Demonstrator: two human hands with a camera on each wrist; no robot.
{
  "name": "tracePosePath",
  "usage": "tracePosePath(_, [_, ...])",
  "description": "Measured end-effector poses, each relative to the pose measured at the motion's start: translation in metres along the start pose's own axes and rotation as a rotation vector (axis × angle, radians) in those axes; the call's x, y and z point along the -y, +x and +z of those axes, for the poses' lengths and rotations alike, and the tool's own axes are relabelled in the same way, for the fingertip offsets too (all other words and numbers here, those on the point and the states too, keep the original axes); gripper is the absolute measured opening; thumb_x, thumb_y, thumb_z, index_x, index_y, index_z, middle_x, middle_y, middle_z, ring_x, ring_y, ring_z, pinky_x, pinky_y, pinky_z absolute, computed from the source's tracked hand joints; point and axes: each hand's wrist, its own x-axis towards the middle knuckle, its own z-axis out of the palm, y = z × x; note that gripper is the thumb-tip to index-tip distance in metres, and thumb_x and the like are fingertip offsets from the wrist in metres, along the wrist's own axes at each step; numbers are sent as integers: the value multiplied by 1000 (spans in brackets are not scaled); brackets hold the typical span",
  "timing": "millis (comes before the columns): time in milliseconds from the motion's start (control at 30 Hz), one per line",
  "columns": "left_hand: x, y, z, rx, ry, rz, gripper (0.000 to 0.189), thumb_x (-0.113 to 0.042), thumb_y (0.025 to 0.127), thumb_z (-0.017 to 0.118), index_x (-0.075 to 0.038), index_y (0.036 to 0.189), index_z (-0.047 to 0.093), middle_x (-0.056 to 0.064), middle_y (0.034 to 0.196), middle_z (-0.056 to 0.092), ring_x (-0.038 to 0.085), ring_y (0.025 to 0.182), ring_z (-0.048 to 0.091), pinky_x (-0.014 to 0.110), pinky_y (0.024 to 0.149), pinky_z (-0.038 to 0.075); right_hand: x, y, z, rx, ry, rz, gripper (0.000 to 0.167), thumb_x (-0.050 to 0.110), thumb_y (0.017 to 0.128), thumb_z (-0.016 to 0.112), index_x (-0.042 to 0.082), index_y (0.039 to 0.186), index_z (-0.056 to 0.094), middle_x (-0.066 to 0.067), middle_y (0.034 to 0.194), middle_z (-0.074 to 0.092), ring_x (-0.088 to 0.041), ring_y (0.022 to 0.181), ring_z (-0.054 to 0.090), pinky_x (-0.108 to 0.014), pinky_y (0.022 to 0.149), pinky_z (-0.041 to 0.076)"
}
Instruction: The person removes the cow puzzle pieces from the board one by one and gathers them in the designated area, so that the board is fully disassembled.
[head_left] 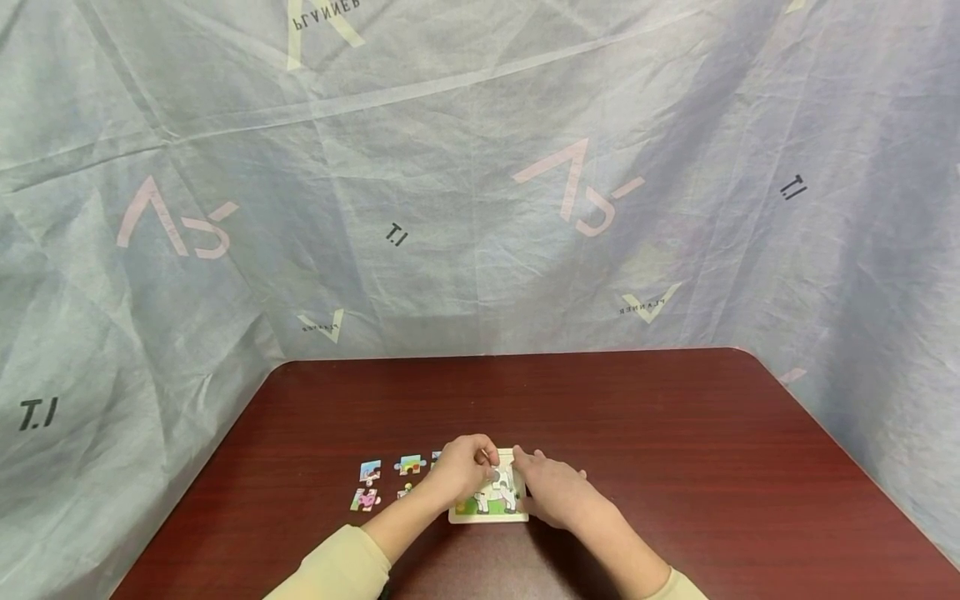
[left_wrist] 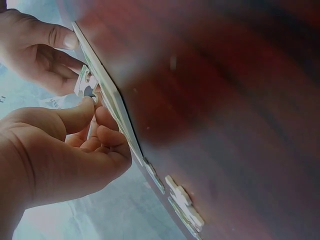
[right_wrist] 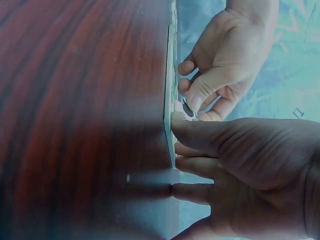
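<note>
A jigsaw puzzle board with a pale rim lies near the table's front, showing a white animal on green ground. Over its upper part, my left hand pinches a white and grey puzzle piece between thumb and fingers, tilted up from the board. My right hand rests at the board's right side. In the right wrist view its thumb touches the board's edge, and the other fingers spread out fairly straight. The hands hide part of the picture.
Left of the board lie several loose puzzle pieces, among them a blue one, a pink one and a green one. The dark red table meets a grey cloth backdrop behind and at the sides.
</note>
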Motion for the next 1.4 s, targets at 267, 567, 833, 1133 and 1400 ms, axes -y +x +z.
tracePosePath(267, [6, -3, -13, -8, -30, -8, 13, 6, 89, 70, -6, 88, 64, 4, 76, 59, 17, 66, 53, 30, 57, 44, 1, 1, -1, -8, 1, 1, 70, 21, 85, 83, 1, 144, 52, -23, 140, 57, -43, 128, 54, -78, 76, 44])
tracePosePath(567, [21, -13, -28, -15, -67, -24, 12, 6, 90, 68, -5, 90, 64, 5, 77, 59, 17, 66, 52, 30, 57, 42, 0, 1, -2, -5, 7, -2, 66, 20, 85, 82, 2, 142, 54, -20, 143, 55, -42, 130, 53, -79, 77, 43])
tracePosePath(833, [32, -23, -42, -4, -34, -58, 7, 0, 95, 67, -7, 96, 64, 3, 81, 58, 14, 48, 42, 27, 38, 37, 0, 0, -1, -11, 19, -21, 66, 19, 85, 82, 1, 142, 53, -21, 140, 57, -42, 129, 54, -78, 75, 44])
tracePosePath(1133, [39, -33, -53, -48, -30, -36, 13, 7, 90, 69, -6, 90, 65, 2, 75, 57, 16, 69, 51, 30, 60, 43, 0, 0, 1, -27, 15, -41, 66, 19, 84, 83, 0, 140, 54, -20, 139, 59, -41, 128, 55, -77, 72, 46])
tracePosePath(1400, [45, -39, -57, -29, -21, -42, 15, 10, 88, 68, -5, 88, 63, 2, 72, 55, 14, 63, 50, 28, 56, 42, 0, 1, 0, -19, 20, -36, 60, 18, 84, 83, 3, 137, 58, -19, 144, 55, -41, 129, 54, -79, 73, 44])
